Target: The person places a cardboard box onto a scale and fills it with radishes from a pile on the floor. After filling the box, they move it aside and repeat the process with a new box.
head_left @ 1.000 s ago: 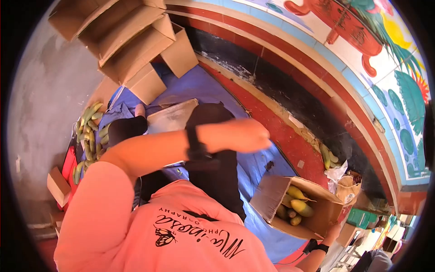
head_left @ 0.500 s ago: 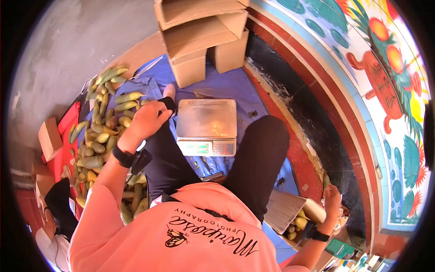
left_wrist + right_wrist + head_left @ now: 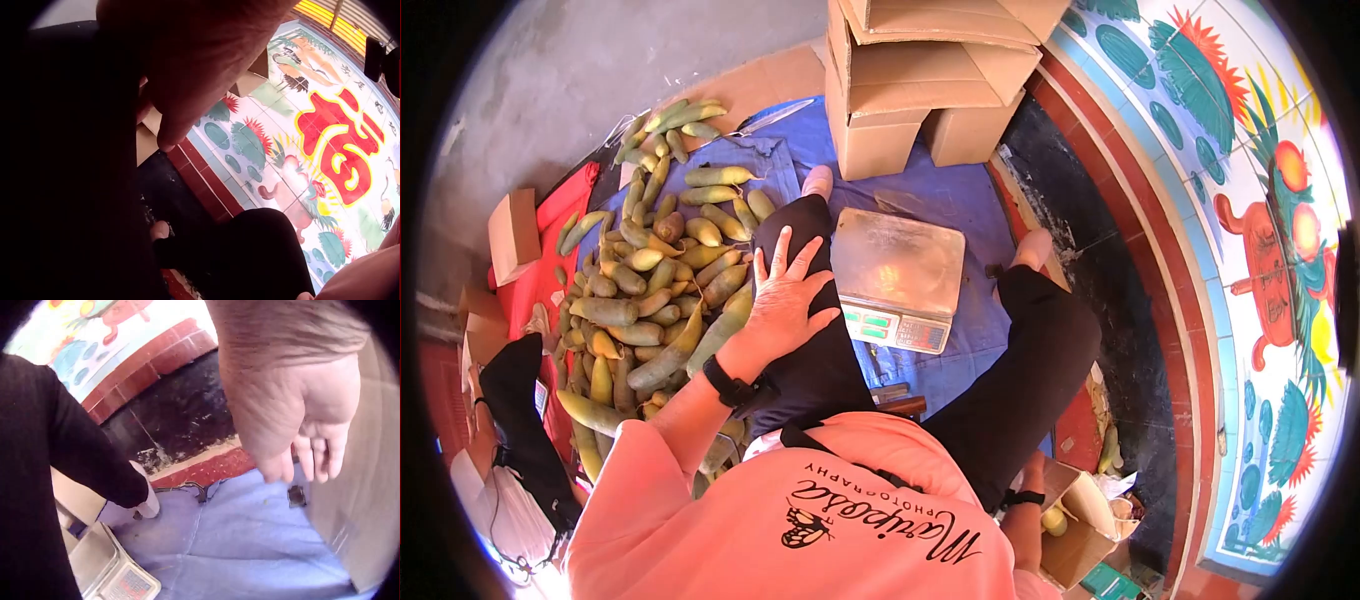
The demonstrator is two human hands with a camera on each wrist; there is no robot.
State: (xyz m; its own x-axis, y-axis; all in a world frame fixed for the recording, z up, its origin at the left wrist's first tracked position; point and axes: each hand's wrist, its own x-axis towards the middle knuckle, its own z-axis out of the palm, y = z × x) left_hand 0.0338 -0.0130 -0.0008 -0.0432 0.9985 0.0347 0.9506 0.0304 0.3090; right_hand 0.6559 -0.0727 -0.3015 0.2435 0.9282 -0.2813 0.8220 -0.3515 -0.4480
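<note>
My left hand (image 3: 785,305) rests on the left thigh with its fingers spread, holding nothing. In the left wrist view the same hand (image 3: 206,62) lies dark against the black trousers. Beside it, to the left, is a big heap of long green and yellow cucumber-like vegetables (image 3: 655,330). My right hand (image 3: 294,419) hangs with loosely bent fingers and nothing in them, beside a cardboard box side (image 3: 365,506). In the head view, that box (image 3: 1085,505) shows yellow vegetables inside. Between the legs stands a scale (image 3: 905,262) with a bare metal plate and lit green displays.
A blue tarp (image 3: 990,350) covers the floor. Stacked cardboard boxes (image 3: 930,85) stand ahead by a tiled, painted wall (image 3: 1250,250). Another person's dark-clothed leg (image 3: 525,430) is at the left edge. A small open carton (image 3: 513,235) sits behind the heap on red cloth.
The left hand has swung from across the body at right to the left thigh. The right hand has left the box and drawn toward the right leg, which has spread outward. The view has turned left.
</note>
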